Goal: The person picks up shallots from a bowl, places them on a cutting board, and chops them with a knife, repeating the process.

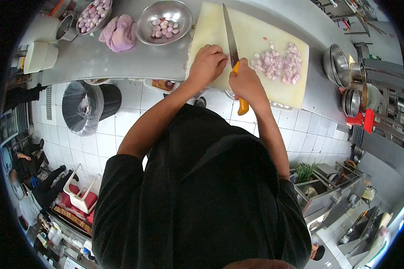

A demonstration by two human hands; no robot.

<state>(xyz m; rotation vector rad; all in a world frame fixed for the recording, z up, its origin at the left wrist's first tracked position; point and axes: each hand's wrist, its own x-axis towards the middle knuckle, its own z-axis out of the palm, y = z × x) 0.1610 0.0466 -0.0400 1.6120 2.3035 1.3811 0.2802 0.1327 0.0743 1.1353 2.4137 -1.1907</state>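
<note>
My right hand (248,85) is closed around the yellow handle of a kitchen knife (230,33). Its long blade points away from me over the white cutting board (206,22). Just left of the blade, my left hand (207,65) rests on the board with curled fingers pressed together; whatever is under the fingertips is hidden. Chopped shallots (278,62) lie in two heaps to the right of the knife. Behind the left hand stands a steel bowl (184,18) with several peeled shallots (164,28) in it.
A pink cloth (120,33) and a fuller bowl of shallots (93,16) sit left on the steel counter (159,60). Stacked white dishes (40,57) stand at its left end, steel bowls (337,65) at its right. A lined bin (92,105) is on the floor. People are in the background.
</note>
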